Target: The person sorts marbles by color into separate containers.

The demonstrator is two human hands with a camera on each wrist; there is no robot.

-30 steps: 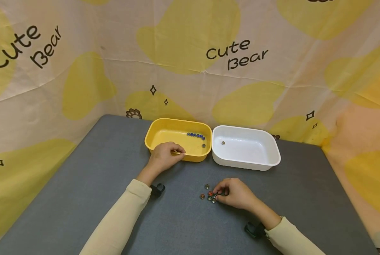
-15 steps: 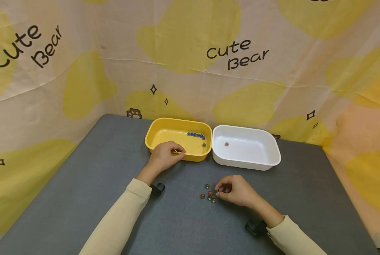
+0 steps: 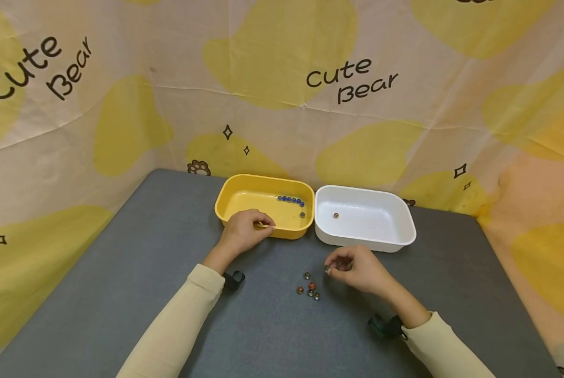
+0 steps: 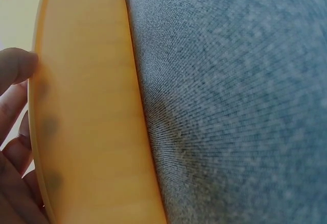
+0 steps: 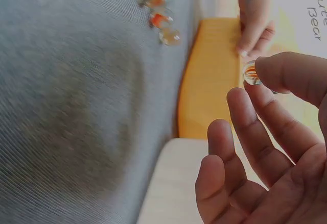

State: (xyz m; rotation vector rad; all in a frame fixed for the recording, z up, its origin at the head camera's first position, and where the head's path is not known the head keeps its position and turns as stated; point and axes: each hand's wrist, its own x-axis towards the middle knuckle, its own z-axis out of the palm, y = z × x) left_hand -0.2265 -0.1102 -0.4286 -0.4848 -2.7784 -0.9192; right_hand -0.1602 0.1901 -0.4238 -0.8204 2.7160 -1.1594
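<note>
My left hand point(image 3: 246, 231) grips the near rim of the yellow bin point(image 3: 291, 233), with the thumb outside the wall and the fingers over the inside, as the left wrist view shows. Between thumb and index finger, my right hand point(image 3: 359, 269) pinches a clear marble point(image 5: 252, 73) with an orange swirl, raised above the table in front of the white bin point(image 3: 364, 243). Left of that hand, several loose marbles point(image 3: 312, 286), some orange and some clear, lie in a small cluster on the grey table.
Inside the yellow bin, several blue marbles point(image 3: 289, 199) line the back right, and a darker marble point(image 3: 302, 214) lies closer. One brownish marble point(image 3: 336, 216) lies in the white bin. The bins stand side by side before a patterned cloth backdrop point(image 3: 282, 131).
My right hand has lifted a marble from the cluster and moved up and slightly right toward the white bin. The marble in the white bin has rolled slightly right. My left hand stays put.
</note>
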